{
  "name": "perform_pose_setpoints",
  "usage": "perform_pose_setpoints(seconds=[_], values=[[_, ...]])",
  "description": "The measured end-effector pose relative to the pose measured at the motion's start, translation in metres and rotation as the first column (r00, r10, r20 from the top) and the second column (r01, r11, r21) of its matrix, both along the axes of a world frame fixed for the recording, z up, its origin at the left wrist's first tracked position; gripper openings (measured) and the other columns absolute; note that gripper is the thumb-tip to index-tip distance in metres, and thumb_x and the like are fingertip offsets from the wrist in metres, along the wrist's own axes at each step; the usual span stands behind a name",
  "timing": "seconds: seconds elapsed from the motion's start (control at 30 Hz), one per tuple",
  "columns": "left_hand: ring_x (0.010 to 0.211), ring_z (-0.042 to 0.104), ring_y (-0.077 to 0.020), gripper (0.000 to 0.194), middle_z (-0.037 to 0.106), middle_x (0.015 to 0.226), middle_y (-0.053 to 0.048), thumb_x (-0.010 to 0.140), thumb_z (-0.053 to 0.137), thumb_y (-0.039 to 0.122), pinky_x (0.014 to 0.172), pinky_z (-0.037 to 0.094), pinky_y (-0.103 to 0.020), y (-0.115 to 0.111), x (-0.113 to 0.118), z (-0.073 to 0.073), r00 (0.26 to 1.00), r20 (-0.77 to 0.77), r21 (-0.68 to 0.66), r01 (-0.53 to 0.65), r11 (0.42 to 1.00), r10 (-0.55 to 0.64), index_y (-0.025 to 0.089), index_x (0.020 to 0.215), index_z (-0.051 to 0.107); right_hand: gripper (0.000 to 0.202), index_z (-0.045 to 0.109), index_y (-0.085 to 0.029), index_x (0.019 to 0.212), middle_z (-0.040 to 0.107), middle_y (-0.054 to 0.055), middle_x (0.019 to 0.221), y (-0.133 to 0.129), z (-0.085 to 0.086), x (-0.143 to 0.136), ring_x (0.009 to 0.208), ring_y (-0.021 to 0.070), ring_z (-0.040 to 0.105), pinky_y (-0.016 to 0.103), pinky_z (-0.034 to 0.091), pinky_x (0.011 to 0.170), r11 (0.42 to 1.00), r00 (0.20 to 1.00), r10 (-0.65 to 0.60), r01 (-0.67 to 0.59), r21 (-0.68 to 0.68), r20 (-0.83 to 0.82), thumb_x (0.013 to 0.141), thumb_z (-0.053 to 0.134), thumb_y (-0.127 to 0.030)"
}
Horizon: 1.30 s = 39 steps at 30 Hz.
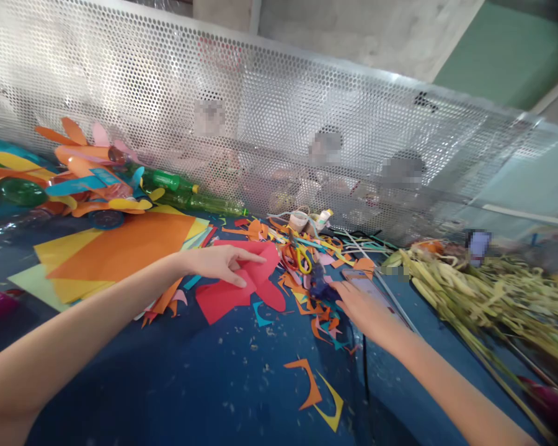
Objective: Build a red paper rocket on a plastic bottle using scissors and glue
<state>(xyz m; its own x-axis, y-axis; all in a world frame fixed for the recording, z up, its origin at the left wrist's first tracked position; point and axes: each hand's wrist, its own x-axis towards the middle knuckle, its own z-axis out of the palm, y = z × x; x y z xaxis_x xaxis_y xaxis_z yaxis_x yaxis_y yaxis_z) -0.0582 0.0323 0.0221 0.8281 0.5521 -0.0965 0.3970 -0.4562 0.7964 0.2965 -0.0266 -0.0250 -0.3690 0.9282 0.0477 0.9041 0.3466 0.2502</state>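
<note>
Red paper pieces (225, 294), one with a rounded petal shape, lie on the blue table (190, 384). My left hand (218, 263) rests over them, its thumb and index finger spread apart. To the right, my right hand (353, 303) touches a dark blue object (322, 286) among paper scraps; the object is blurred, and whether the fingers grip it is unclear. Scissors with yellow handles (304, 261) and orange-red ones lie between the hands. A phone (372, 288) lies partly behind my right hand.
Orange and yellow sheets (121, 251) lie at the left, before plastic-bottle models (88, 179) and green bottles (167, 181). A perforated metal screen (270, 118) stands behind, with people beyond it. Pale green strips (483, 303) are heaped right. Cut scraps (309, 381) lie in front.
</note>
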Motion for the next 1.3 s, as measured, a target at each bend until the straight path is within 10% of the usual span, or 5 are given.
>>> perform_pose_setpoints(seconds=[0.47, 0.63, 0.77, 1.13, 1.3], values=[[0.046, 0.031, -0.0070, 0.069, 0.041, 0.053, 0.008, 0.074, 0.063, 0.029, 0.045, 0.026, -0.019, -0.037, 0.017, -0.018, 0.987, 0.127, -0.139, -0.079, 0.987, 0.097, 0.025, 0.135, 0.032, 0.029, 0.055, -0.016, 0.109, 0.060, 0.016, 0.107, -0.014, 0.024, -0.019, 0.105, 0.0304, 0.054, 0.045, 0.042, 0.087, 0.985, 0.918, -0.158, 0.171, 0.005, -0.364, 0.081, 0.047, -0.020], [0.052, 0.044, -0.0081, 0.068, 0.056, 0.065, 0.004, 0.074, 0.062, 0.022, 0.052, 0.036, -0.020, -0.040, 0.028, -0.019, 0.960, 0.261, -0.269, -0.027, 0.963, 0.100, 0.022, 0.135, 0.033, 0.041, 0.058, -0.021, 0.089, 0.065, 0.006, 0.080, -0.008, 0.014, -0.098, 0.066, 0.0190, 0.063, 0.034, 0.052, 0.063, 0.787, 0.178, -0.513, -0.292, -0.543, -0.840, 0.085, 0.035, -0.055], [0.048, 0.037, -0.0058, 0.066, 0.052, 0.063, 0.006, 0.072, 0.062, 0.020, 0.048, 0.033, -0.018, -0.035, 0.028, -0.031, 0.962, 0.245, -0.215, -0.065, 0.975, 0.118, 0.024, 0.133, 0.037, 0.033, 0.056, -0.021, 0.097, 0.065, 0.003, 0.086, 0.000, -0.018, -0.129, 0.071, 0.0168, 0.062, 0.029, 0.051, 0.063, 0.829, -0.140, -0.493, -0.375, -0.415, -0.859, 0.076, 0.057, -0.047], [0.057, 0.048, -0.0032, 0.058, 0.048, 0.110, -0.003, 0.070, 0.064, 0.024, 0.055, 0.040, -0.019, -0.021, 0.037, -0.075, 0.827, 0.347, -0.199, -0.395, 0.897, 0.441, 0.026, 0.123, 0.041, 0.076, 0.019, -0.015, 0.137, 0.053, 0.015, 0.105, 0.024, -0.028, -0.088, 0.081, 0.0246, 0.059, 0.043, 0.049, 0.070, 0.980, 0.444, -0.022, 0.186, 0.068, -0.896, 0.076, 0.058, -0.040], [0.069, 0.054, -0.0089, 0.051, 0.051, 0.100, -0.002, 0.069, 0.065, 0.024, 0.066, 0.045, -0.024, -0.025, 0.042, -0.068, 0.701, 0.430, -0.341, -0.457, 0.821, 0.569, 0.022, 0.116, 0.046, 0.042, 0.047, -0.024, 0.119, 0.045, 0.012, 0.109, 0.003, -0.022, -0.103, 0.103, 0.0255, 0.048, 0.042, 0.043, 0.087, 0.932, 0.632, 0.313, -0.060, 0.358, -0.709, 0.079, 0.057, -0.022]])
